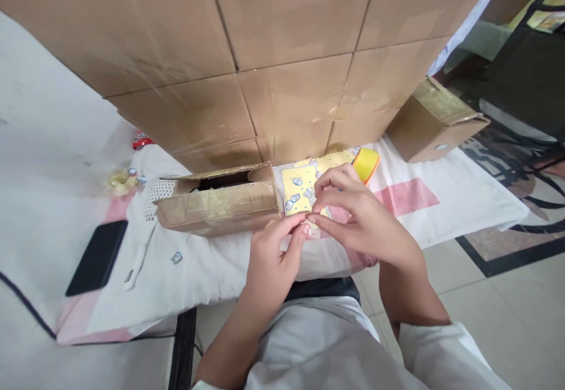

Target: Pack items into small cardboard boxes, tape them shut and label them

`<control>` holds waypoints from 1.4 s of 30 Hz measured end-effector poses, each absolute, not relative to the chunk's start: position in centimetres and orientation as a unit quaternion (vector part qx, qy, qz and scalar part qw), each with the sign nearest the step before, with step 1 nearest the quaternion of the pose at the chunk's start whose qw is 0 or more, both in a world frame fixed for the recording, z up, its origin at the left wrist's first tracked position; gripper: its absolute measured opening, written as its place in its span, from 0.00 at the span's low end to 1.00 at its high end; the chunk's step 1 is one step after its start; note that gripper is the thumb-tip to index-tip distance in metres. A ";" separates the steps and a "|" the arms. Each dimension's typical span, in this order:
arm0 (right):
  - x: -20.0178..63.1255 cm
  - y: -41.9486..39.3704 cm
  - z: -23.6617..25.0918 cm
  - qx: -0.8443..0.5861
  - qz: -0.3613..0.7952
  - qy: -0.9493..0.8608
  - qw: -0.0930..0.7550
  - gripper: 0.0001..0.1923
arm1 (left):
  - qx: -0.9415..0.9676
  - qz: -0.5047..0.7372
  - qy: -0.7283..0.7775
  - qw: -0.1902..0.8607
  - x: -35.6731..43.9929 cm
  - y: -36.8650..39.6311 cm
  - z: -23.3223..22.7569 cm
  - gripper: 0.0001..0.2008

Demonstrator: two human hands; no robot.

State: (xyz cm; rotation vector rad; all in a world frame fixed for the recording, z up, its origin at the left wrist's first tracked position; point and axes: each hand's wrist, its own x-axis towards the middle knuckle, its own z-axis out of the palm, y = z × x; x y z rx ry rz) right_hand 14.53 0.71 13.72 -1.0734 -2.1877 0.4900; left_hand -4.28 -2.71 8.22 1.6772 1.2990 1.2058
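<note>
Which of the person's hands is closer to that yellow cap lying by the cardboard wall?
The right hand. Its raised fingers sit just beside and below the yellow cap, while the left hand is lower down and further left, near the open cardboard box.

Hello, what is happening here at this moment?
A person sits by a white cloth on the floor. The left hand and right hand meet at the fingertips, pinching something small that I cannot identify. Just behind lie a yellow printed sheet, a yellow cap and an open cardboard box. A dark phone lies left.
</note>
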 end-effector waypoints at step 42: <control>0.9 14.7 15.8 -0.353 0.428 -0.829 0.064 0.05 | 0.705 0.329 0.628 0.017 -18.1 3.0 7.3 0.27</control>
